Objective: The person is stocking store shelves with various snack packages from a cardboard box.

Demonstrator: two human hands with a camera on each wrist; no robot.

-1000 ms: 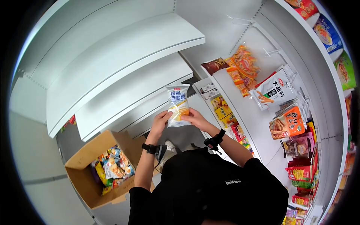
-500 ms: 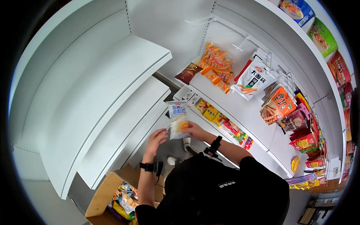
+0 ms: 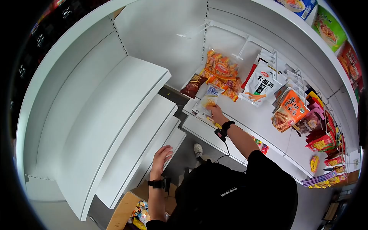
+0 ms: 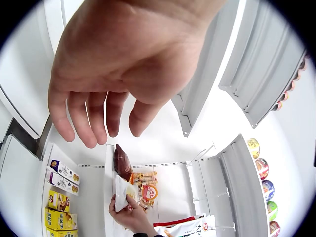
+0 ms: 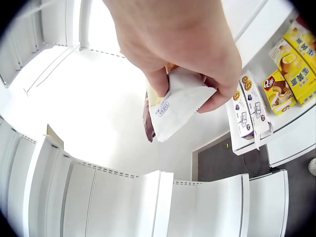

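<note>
In the head view my right hand [image 3: 217,114] grips a white snack bag [image 3: 210,99] with blue print by its near end. The bag is over the front of a right-hand shelf [image 3: 245,115]. Beside it lie a dark brown-red bag [image 3: 193,85] and clear bags of orange-wrapped snacks [image 3: 222,69]. Thumb and fingers pinch the white bag [image 5: 177,106] in the right wrist view. My left hand [image 3: 162,155] hangs in front of the left shelves, holding nothing. Its fingers [image 4: 81,116] are relaxed and slightly bent in the left wrist view.
White tiered shelves [image 3: 115,103] stand on the left. A cardboard box [image 3: 123,212] of snack bags is at the bottom. Hanging pouches [image 3: 262,84] and wire hooks [image 3: 195,30] line the right shelf. Yellow boxes [image 5: 298,61] and white boxes [image 5: 252,108] sit on the tier below.
The left hand has let go of the white bag and moved away from it. My right hand has carried the bag forward and right to the shelf. The head view has turned right.
</note>
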